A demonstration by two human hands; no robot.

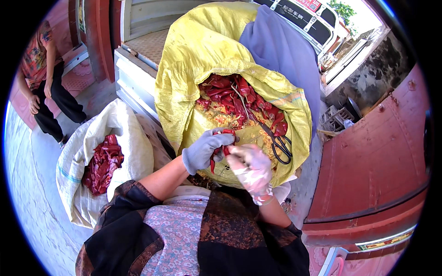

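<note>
My left hand (207,149), in a grey glove, is closed around a dried red chili pepper (213,162) over the mouth of a large yellow woven sack (184,76). Close beside it, my right hand (251,166) wears a pale patterned glove; its fingers are blurred by motion near the pepper, and their grip is hard to make out. Inside the sack lie many dried red chilies (225,94) and scattered yellow seeds (216,117). A pair of black-handled scissors (280,149) rests on the seeds, right of my hands.
A white woven sack (71,170) holding red chilies (105,163) stands at the left. Beyond it a person (46,78) sits with hands on their legs. A purple cloth (281,41) drapes behind the yellow sack. A vehicle bed (142,43) is behind; a red metal door (368,156) is at right.
</note>
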